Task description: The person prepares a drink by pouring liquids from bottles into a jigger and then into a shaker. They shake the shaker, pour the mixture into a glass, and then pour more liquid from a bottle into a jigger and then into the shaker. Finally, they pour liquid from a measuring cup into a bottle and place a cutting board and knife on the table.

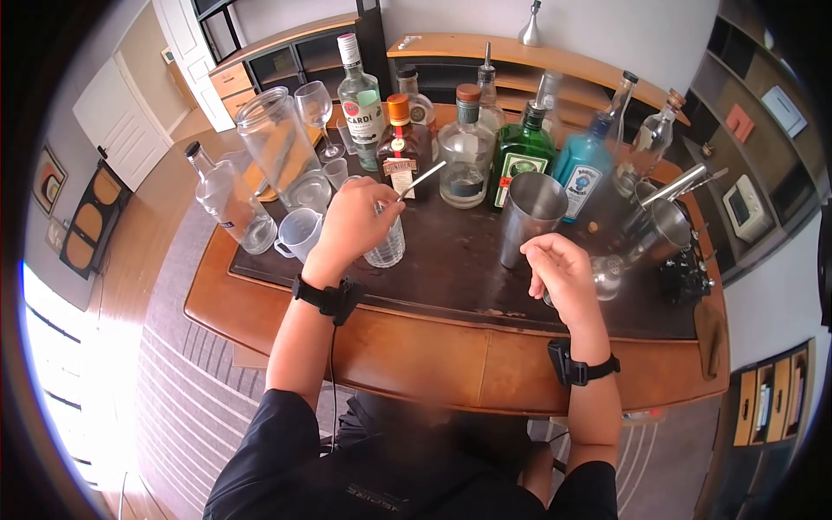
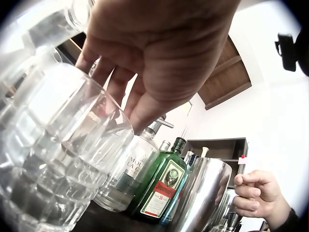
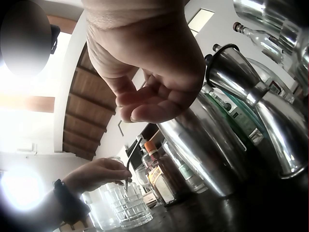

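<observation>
My left hand [image 1: 357, 221] is raised above a clear cut-glass tumbler [image 1: 387, 247], with a thin bent metal straw [image 1: 425, 179] pinched between thumb and fingers. In the right wrist view, the lower end of that straw [image 3: 127, 183] reaches down at the tumbler's rim. My right hand [image 1: 562, 276] hangs in the air with loosely curled fingers and holds nothing. Just beyond it stands a steel shaker tin [image 1: 518, 230]. A double-ended steel jigger [image 3: 256, 94] stands close by in the right wrist view, mostly hidden behind the right hand from above.
Behind the tumbler stand several bottles, among them an orange-capped one [image 1: 399, 152], a green one [image 1: 520, 152] and a blue one [image 1: 579, 169]. At left are a handled clear jug [image 1: 300, 232], a large glass jar [image 1: 282, 147] and a clear bottle [image 1: 230, 204]. Steel bar tools [image 1: 667, 221] stand right.
</observation>
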Tool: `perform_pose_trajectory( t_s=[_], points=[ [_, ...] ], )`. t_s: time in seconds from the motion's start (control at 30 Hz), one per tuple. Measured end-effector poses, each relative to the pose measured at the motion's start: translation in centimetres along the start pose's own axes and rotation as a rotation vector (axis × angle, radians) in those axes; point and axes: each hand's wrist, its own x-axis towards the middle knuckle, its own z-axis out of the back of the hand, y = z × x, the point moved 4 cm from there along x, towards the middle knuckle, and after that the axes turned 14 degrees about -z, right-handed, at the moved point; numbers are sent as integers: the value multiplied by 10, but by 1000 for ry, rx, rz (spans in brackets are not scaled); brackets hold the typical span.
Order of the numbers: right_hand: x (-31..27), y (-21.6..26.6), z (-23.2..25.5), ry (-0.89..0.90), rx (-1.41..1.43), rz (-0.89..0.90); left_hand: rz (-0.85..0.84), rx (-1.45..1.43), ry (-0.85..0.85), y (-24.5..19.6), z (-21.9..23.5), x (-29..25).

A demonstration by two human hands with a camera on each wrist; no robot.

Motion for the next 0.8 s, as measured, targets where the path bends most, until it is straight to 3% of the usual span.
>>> perform_pose_trajectory(
  t_s=[0.17,0.5,0.8],
  points=[
    [0,-1,3,14,7,3,30,17,47,1,-2,1],
    [-9,17,37,-150,78,133,-37,132,6,-2,-7,-2],
    [-8,15,44,-203,97,92,-20,87,-11,-8,-9,-1]
  ],
)
